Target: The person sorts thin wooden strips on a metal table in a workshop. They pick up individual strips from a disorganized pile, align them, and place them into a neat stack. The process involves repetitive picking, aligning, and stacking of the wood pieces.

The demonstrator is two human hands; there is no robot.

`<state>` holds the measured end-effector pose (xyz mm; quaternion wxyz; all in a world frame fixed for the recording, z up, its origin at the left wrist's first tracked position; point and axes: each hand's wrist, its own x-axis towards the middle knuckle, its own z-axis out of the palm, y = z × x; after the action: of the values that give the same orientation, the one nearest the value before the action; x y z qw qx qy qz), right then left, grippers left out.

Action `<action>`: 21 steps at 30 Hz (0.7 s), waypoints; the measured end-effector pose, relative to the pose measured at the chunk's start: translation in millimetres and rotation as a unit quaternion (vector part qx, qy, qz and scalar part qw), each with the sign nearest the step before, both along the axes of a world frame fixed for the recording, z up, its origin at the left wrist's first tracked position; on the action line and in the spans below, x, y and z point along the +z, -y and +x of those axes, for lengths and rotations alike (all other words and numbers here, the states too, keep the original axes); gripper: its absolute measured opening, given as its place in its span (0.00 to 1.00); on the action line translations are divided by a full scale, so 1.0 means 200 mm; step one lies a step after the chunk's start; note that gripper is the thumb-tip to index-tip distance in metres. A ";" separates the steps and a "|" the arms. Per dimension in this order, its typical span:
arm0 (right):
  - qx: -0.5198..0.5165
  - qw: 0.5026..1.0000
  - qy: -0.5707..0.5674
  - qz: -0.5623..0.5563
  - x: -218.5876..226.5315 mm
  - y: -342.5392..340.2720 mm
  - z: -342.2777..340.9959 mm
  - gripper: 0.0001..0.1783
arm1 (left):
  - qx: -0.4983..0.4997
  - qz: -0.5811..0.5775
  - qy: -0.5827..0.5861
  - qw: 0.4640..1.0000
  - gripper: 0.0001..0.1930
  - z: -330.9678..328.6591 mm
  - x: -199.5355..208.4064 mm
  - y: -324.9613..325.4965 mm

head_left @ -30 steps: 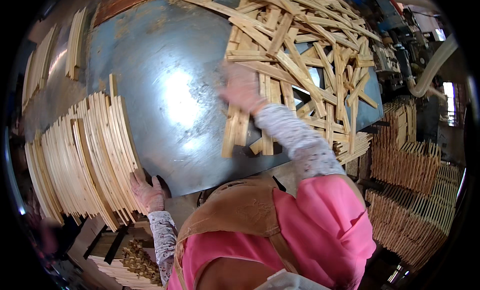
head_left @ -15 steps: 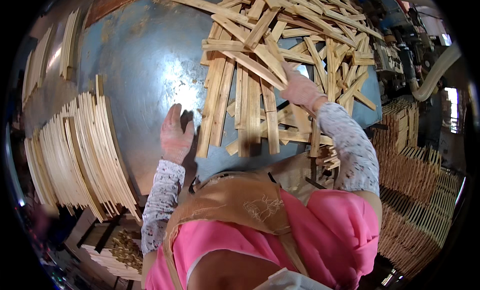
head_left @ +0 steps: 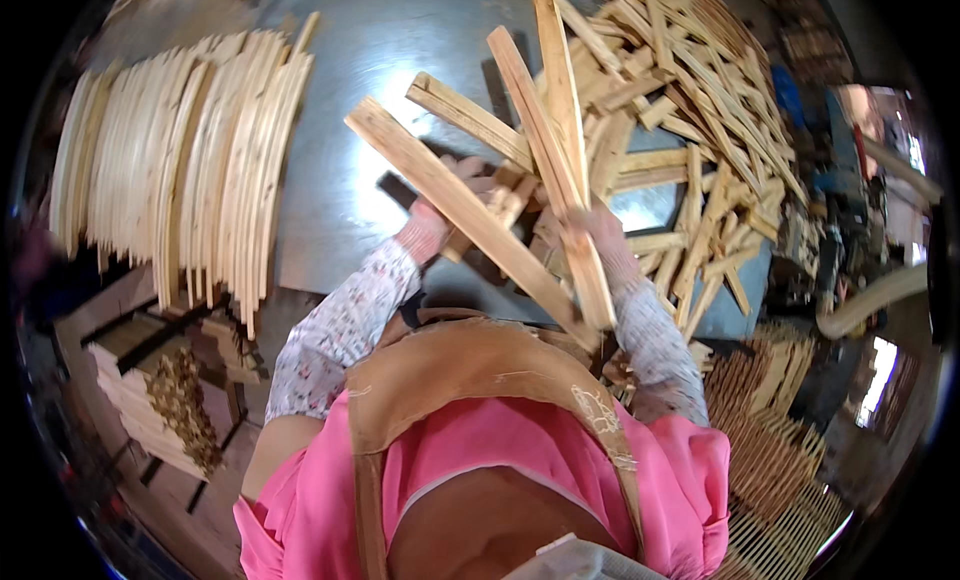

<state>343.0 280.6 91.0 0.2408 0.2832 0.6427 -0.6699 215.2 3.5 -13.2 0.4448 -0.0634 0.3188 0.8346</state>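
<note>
Slats, several, were gripped by L hand & R hand, since lifted off metal table toward chest; earlier reached flat. Sorted stack lay left.

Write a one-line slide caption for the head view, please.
Both hands, left hand and right hand, lift a bundle of wooden slats above a metal table.

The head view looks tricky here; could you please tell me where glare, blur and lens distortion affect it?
In the head view, glare whitens the grey metal tabletop beside the left hand; the long pale wooden slats gripped by both hands look soft with motion blur, as does the right hand; fisheye distortion bows the neat stack of pale wooden strips toward the rim, and the corners are black.
</note>
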 end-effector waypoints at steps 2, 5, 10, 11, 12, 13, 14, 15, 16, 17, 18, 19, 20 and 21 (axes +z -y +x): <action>-0.125 0.952 -0.087 -0.266 -0.12 0.23 -0.25 0.32 | 0.019 0.041 0.161 0.986 0.46 -0.07 0.27 -0.04; -0.176 0.956 -0.044 -0.229 -0.07 0.53 -0.51 0.28 | 0.122 0.093 0.138 0.979 0.55 -0.12 0.22 0.07; -0.095 0.979 0.007 -0.180 -0.25 0.63 -0.57 0.28 | 0.018 -0.312 -0.139 0.940 0.33 -0.28 0.11 0.21; -0.090 0.981 0.003 -0.170 -0.25 0.64 -0.58 0.27 | 0.025 -0.405 -0.197 0.893 0.30 -0.37 0.11 0.26; -0.084 0.984 -0.001 -0.160 -0.24 0.67 -0.57 0.27 | 0.031 -0.491 -0.253 0.833 0.28 -0.46 0.11 0.32; -0.082 0.985 -0.007 -0.150 -0.23 0.68 -0.58 0.27 | 0.023 -0.495 -0.259 0.829 0.28 -0.57 0.20 0.38; -0.078 0.985 0.004 -0.151 -0.26 0.66 -0.58 0.28 | -0.017 -0.568 -0.354 0.743 0.30 -0.69 0.24 0.44; -0.080 0.988 0.007 -0.135 -0.22 0.67 -0.58 0.29 | -0.152 -0.632 -0.411 0.639 0.31 -0.83 0.29 0.52; -0.079 0.990 0.010 -0.120 -0.17 0.70 -0.58 0.30 | -0.243 -0.711 -0.399 0.525 0.28 -0.91 0.43 0.53; -0.077 0.991 0.014 -0.106 -0.14 0.73 -0.59 0.31 | -0.163 -0.770 -0.540 0.298 0.25 -0.93 0.28 0.62; -0.084 0.991 -0.004 -0.101 -0.17 0.74 -0.59 0.33 | -0.175 -0.771 -0.566 0.232 0.31 -1.03 0.20 0.72; -0.092 0.990 -0.017 -0.108 -0.22 0.74 -0.58 0.34 | -0.204 -0.774 -0.529 0.284 0.42 -1.14 0.18 0.81; -0.104 0.987 -0.029 -0.116 -0.27 0.73 -0.57 0.35 | -0.171 -0.780 -0.544 0.257 0.40 -1.14 0.16 0.85; -0.114 0.985 -0.039 -0.125 -0.27 0.75 -0.57 0.37 | -0.140 -0.786 -0.556 0.230 0.39 -1.12 0.15 0.87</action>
<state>228.9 131.1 37.4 0.1707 0.2964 0.5264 -0.7784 -8.6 -170.3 16.9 -0.0083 0.1446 0.9857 -0.0860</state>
